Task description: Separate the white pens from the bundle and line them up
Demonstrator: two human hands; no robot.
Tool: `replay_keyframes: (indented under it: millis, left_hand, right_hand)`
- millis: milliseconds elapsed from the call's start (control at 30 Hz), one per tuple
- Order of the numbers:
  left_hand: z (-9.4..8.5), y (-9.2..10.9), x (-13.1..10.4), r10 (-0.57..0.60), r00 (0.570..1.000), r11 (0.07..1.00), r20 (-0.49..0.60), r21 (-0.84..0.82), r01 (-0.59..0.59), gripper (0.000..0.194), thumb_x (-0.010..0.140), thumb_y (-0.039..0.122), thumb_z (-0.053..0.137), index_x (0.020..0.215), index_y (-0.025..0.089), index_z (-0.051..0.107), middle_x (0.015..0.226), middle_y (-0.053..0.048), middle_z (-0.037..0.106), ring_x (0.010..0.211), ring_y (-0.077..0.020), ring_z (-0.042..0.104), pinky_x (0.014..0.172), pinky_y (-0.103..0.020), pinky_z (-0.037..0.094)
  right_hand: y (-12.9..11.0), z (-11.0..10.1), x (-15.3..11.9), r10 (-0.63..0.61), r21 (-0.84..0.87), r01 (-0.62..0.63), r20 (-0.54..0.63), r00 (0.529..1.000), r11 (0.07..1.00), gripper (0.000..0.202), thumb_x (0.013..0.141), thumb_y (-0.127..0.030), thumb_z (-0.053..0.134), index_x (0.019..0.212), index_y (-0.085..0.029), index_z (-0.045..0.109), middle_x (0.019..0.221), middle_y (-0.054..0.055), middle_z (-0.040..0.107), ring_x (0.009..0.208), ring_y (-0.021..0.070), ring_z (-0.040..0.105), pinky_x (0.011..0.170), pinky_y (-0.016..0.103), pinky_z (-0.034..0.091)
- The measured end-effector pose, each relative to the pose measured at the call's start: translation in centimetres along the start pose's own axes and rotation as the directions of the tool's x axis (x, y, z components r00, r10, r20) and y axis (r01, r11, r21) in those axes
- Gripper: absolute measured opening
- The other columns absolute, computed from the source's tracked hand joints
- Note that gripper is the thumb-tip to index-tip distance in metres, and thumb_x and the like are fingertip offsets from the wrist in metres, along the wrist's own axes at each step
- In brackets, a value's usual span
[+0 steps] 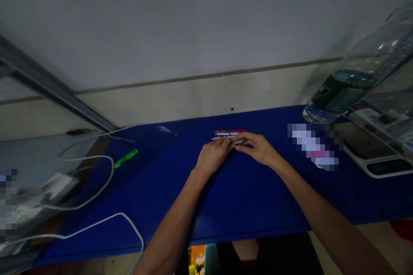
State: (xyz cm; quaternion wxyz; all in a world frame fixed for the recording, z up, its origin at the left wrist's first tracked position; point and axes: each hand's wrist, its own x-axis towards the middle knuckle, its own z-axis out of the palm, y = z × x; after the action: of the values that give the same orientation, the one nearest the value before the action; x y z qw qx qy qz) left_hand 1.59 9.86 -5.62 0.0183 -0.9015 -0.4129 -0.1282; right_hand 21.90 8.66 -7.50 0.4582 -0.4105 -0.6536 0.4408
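Observation:
Several pens lie side by side on the blue tabletop (167,180), near the wall. The farthest is a red pen (229,131), with a white pen (222,134) just in front of it. My left hand (213,154) is closed, its fingers bent down over the near pens and their tips meeting the right fingertips. From the other side my right hand (257,147) pinches a pale pen (239,142) between thumb and fingers, partly hidden by them. Both hands touch this nearest pen, and the fingers cover much of the row.
A large clear bottle (342,92) with a green label stands at the back right. Beside it are a kitchen scale (377,150) and a blurred-out packet (312,146). On the left lie a green cutter-like tool (126,159), a white cable (111,176) and a screwdriver (77,132).

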Motion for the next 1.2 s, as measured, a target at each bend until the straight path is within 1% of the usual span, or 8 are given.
replay_keyframes:
  millis: [67, 167, 367, 467, 567, 667, 967, 1200]
  left_hand:
    - [-0.1, 0.0, 0.0, 0.006, 1.000, 1.000, -0.004, 0.031, -0.006, 0.033, 0.105, 0.041, 0.037, 0.114, 0.019, 0.060, 0.103, -0.009, 0.070, 0.087, -0.0207, 0.070, 0.071, -0.030, 0.054]
    - [-0.1, 0.1, 0.0, 0.023, 1.000, 0.999, -0.020, 0.041, -0.022, 0.034, 0.105, 0.043, 0.036, 0.114, 0.019, 0.059, 0.103, -0.008, 0.070, 0.087, -0.0210, 0.070, 0.072, -0.030, 0.054]
    - [-0.3, 0.4, 0.1, -0.032, 0.999, 0.999, 0.010, 0.004, 0.032, 0.037, 0.104, 0.046, 0.036, 0.116, 0.020, 0.059, 0.106, -0.009, 0.070, 0.088, -0.0204, 0.070, 0.067, -0.028, 0.053]
    - [-0.3, 0.4, 0.1, -0.052, 0.998, 0.999, 0.030, 0.006, 0.052, 0.036, 0.105, 0.045, 0.037, 0.116, 0.019, 0.059, 0.107, -0.009, 0.070, 0.090, -0.0215, 0.070, 0.068, -0.028, 0.053]
    - [-0.3, 0.6, 0.0, -0.041, 0.999, 0.999, 0.036, -0.008, 0.041, 0.036, 0.105, 0.045, 0.037, 0.117, 0.020, 0.059, 0.108, -0.008, 0.069, 0.090, -0.0212, 0.070, 0.070, -0.028, 0.053]
    - [-0.3, 0.9, 0.0, -0.035, 0.999, 0.999, 0.042, -0.037, 0.037, 0.040, 0.105, 0.048, 0.034, 0.118, 0.021, 0.060, 0.108, -0.008, 0.070, 0.091, -0.0206, 0.070, 0.070, -0.027, 0.052]
    - [-0.7, 0.5, 0.1, -0.145, 0.989, 0.984, 0.036, -0.097, 0.148, 0.041, 0.105, 0.048, 0.033, 0.123, 0.024, 0.061, 0.112, -0.007, 0.070, 0.096, -0.0207, 0.070, 0.072, -0.027, 0.052]
    - [-0.5, 0.3, 0.0, -0.103, 0.995, 0.989, 0.006, -0.103, 0.103, 0.044, 0.103, 0.053, 0.036, 0.113, 0.024, 0.067, 0.106, -0.006, 0.072, 0.089, -0.0198, 0.069, 0.068, -0.025, 0.049]
  right_hand:
    - [0.1, 0.0, 0.0, 0.044, 0.028, -0.044, 0.013, 0.999, 0.999, 0.031, 0.085, -0.038, 0.071, 0.111, -0.021, 0.068, 0.091, 0.004, 0.073, 0.075, 0.0161, 0.069, 0.070, 0.030, 0.054]
    - [0.5, -0.2, 0.0, 0.094, -0.022, -0.093, 0.037, 0.995, 0.995, 0.028, 0.095, -0.043, 0.056, 0.095, -0.018, 0.068, 0.066, 0.001, 0.066, 0.053, 0.0124, 0.057, 0.054, 0.027, 0.046]
    - [0.4, -0.5, 0.0, 0.034, 0.028, -0.034, 0.013, 0.999, 0.999, 0.018, 0.088, -0.033, 0.067, 0.102, -0.021, 0.067, 0.096, 0.005, 0.071, 0.084, 0.0159, 0.068, 0.080, 0.031, 0.053]
    - [0.0, -0.2, 0.0, 0.037, 0.050, -0.038, 0.028, 0.999, 0.998, 0.033, 0.080, -0.032, 0.076, 0.109, -0.023, 0.064, 0.111, 0.006, 0.069, 0.096, 0.0175, 0.068, 0.082, 0.031, 0.054]
    - [0.0, 0.2, 0.0, 0.076, 0.034, -0.077, 0.037, 0.996, 0.996, 0.035, 0.085, -0.038, 0.071, 0.114, -0.021, 0.061, 0.085, 0.002, 0.069, 0.070, 0.0138, 0.064, 0.064, 0.027, 0.051]
    - [0.4, 0.3, 0.2, 0.104, -0.038, -0.102, 0.032, 0.994, 0.994, 0.029, 0.097, -0.043, 0.051, 0.094, -0.018, 0.065, 0.057, -0.003, 0.057, 0.050, 0.0115, 0.053, 0.052, 0.026, 0.043]
    - [0.6, -0.1, 0.4, -0.066, -0.062, 0.065, -0.018, 0.998, 0.996, 0.018, 0.091, -0.031, 0.063, 0.106, -0.022, 0.069, 0.111, 0.007, 0.070, 0.102, 0.0194, 0.067, 0.085, 0.032, 0.053]
    - [0.8, -0.1, 0.3, 0.029, -0.037, -0.032, -0.061, 0.998, 0.999, 0.025, 0.094, -0.039, 0.057, 0.105, -0.019, 0.068, 0.075, 0.001, 0.065, 0.065, 0.0134, 0.059, 0.063, 0.028, 0.048]
